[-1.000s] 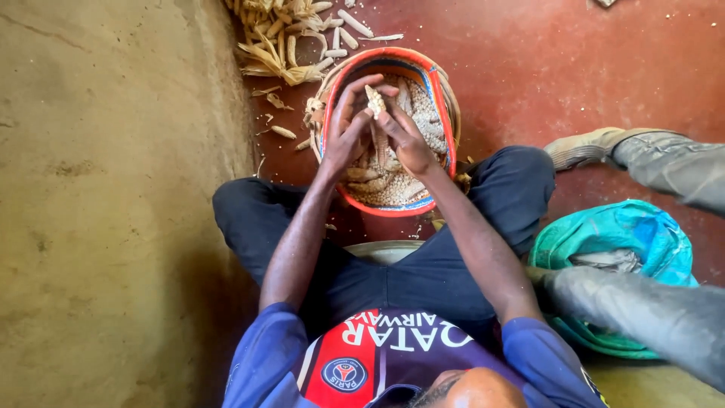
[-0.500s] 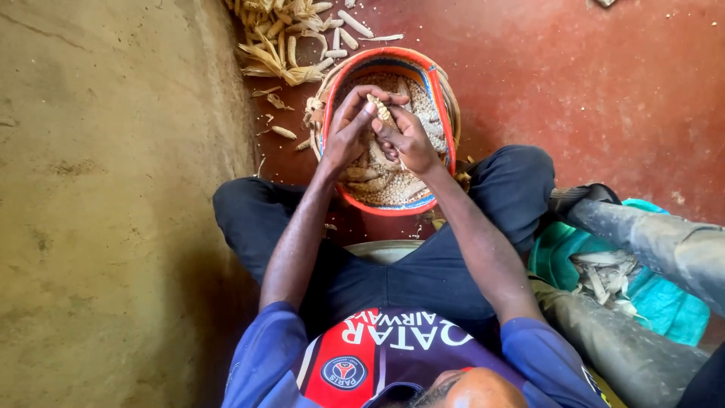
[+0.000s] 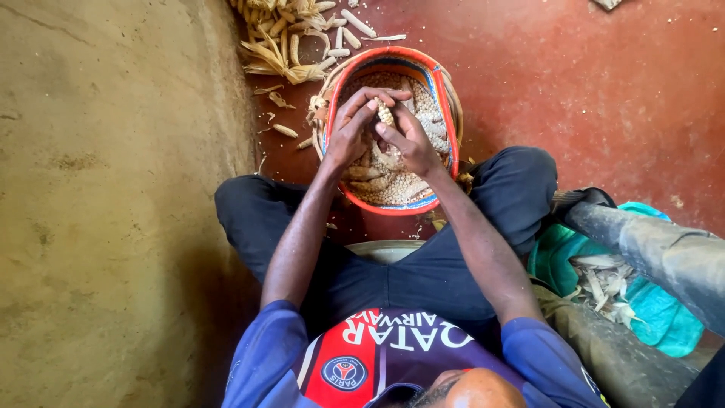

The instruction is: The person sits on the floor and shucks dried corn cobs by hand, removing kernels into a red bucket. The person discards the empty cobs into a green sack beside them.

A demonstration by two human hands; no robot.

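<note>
Both my hands meet over a round woven basket (image 3: 445, 91) with an orange rim, filled with pale maize kernels and a few cobs. A small maize cob (image 3: 385, 113) is gripped between my left hand (image 3: 353, 127) and my right hand (image 3: 408, 140), fingers of both curled around it. I sit on the floor with my dark-trousered legs spread on either side of the basket. Most of the cob is hidden by my fingers.
A heap of bare cobs and husks (image 3: 291, 38) lies on the red floor beyond the basket. A tan wall (image 3: 106, 204) stands at left. At right, another person's grey-trousered leg (image 3: 657, 249) crosses a teal bag (image 3: 664, 317) holding husks. A pale bowl rim (image 3: 385, 248) shows between my legs.
The other person's leg at right has swung down and in over the teal bag. My hands have stayed over the basket, shifting slightly on the cob.
</note>
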